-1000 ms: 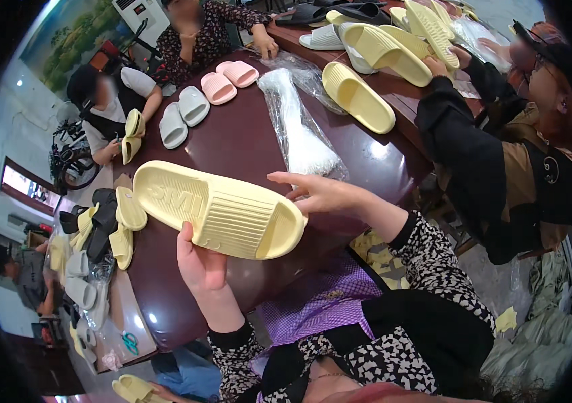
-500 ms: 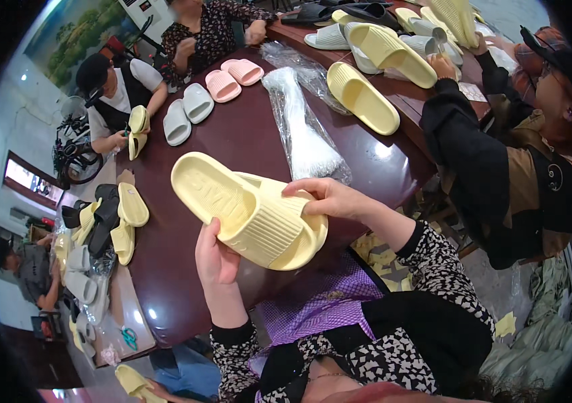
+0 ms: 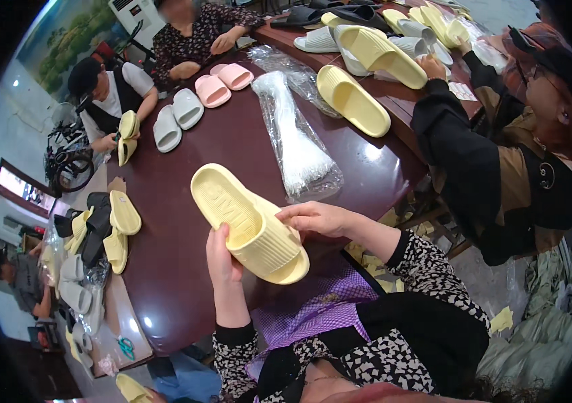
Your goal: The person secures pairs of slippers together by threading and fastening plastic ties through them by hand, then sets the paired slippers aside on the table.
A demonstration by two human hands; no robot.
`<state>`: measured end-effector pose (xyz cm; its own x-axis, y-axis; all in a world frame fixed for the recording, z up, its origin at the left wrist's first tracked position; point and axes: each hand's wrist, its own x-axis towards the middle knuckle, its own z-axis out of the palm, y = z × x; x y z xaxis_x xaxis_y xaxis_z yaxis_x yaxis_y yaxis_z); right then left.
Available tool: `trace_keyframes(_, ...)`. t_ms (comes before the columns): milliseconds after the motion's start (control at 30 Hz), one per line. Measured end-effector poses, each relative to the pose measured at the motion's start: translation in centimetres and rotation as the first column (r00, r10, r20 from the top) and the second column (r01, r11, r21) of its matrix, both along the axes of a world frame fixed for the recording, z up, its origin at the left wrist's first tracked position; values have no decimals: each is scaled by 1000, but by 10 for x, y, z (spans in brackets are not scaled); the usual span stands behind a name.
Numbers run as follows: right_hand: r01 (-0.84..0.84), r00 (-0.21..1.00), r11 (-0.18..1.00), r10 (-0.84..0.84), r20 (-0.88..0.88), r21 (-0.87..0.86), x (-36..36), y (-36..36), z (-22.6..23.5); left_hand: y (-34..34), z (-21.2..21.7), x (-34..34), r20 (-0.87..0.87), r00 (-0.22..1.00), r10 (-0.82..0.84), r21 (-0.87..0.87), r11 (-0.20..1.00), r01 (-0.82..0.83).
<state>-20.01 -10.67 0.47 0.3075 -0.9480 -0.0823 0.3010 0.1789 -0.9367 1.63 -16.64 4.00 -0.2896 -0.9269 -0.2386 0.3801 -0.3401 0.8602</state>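
Note:
Over the near part of the dark red table I hold up a pale yellow slide slipper (image 3: 267, 254) with a ribbed strap, its toe end toward me. A second yellow slipper lies mostly hidden behind it, an edge showing at its right. My left hand (image 3: 222, 258) is closed on the left side, thumb over the strap's edge. At the right side, my right hand (image 3: 318, 219) pinches the slippers with bent fingers; its thumb is hidden. Beyond them lies a clear plastic bag of white strips (image 3: 297, 144), possibly ties.
Grey slippers (image 3: 187, 107) and pink slippers (image 3: 213, 91) line the table's far side. A yellow slipper (image 3: 353, 101) lies at right, near piled slippers (image 3: 383, 54). More slippers (image 3: 116, 250) and teal scissors (image 3: 125, 347) are at left. Co-workers sit around, one close at right (image 3: 474, 161).
The two slippers were fanned apart and now overlap almost fully. They turned steeper, and my right hand moved slightly down and left along their side.

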Motion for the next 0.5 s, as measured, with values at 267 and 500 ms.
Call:
trace_keyframes(267, -76, 997, 997, 76, 21, -33, 0, -1, 5, 1, 10, -10, 322, 945, -49, -303, 941, 152)
trace_keyframes(500, -69, 989, 991, 83, 122, -115, -6, -6, -8, -6, 28, -21, 735, 674, -71, -406, 751, 521)
